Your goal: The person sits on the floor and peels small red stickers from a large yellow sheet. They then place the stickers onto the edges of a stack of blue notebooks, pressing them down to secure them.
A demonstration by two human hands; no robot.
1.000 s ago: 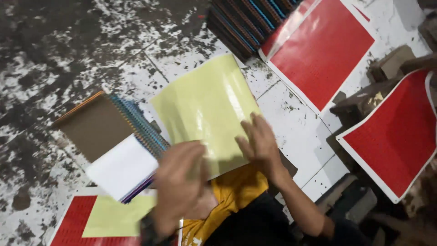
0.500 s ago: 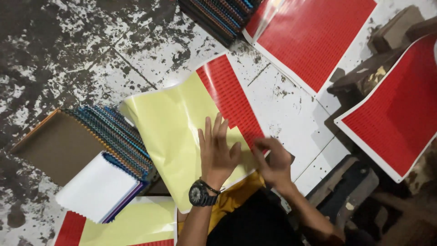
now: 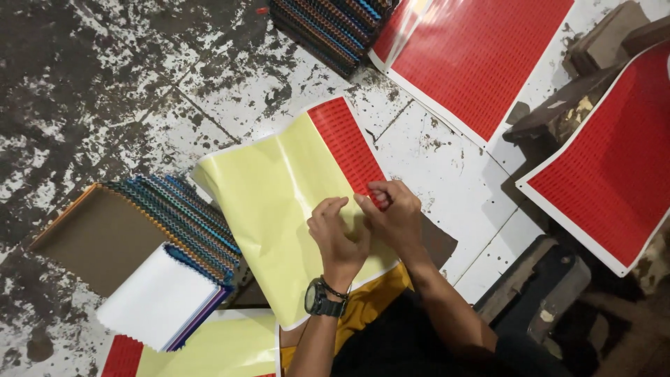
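The landmark is the yellow-backed sheet (image 3: 279,209) lying across the middle of the floor, with a strip of its red sticker face (image 3: 347,143) showing along its upper right edge. Both hands meet at the sheet's right edge, just below that red strip. The left hand (image 3: 337,234), a dark watch (image 3: 321,299) on its wrist, rests on the yellow backing with fingers curled. The right hand (image 3: 398,216) pinches the sheet's edge where red meets yellow, and its fingertips cover that spot, so how much is peeled there cannot be told.

Left of the sheet lies a fanned stack of spiral notebooks (image 3: 178,216) with a brown cover (image 3: 105,237) on its far side and a white pad (image 3: 157,297) on its near end. Above the sheet sits a second stack of notebooks (image 3: 328,28). Up and to the right of it lie two full red sticker sheets (image 3: 481,56), the other (image 3: 614,167) propped against brown blocks (image 3: 593,49). Below the sheet, at the bottom edge, a further yellow-backed sheet (image 3: 209,349) with a red corner peeks out. That makes four sheets and two notebook stacks in view.

Everything rests on a tiled floor (image 3: 105,91), white with heavy dark staining to the left. The person's yellow garment (image 3: 366,307) overlaps the sheet's lower corner
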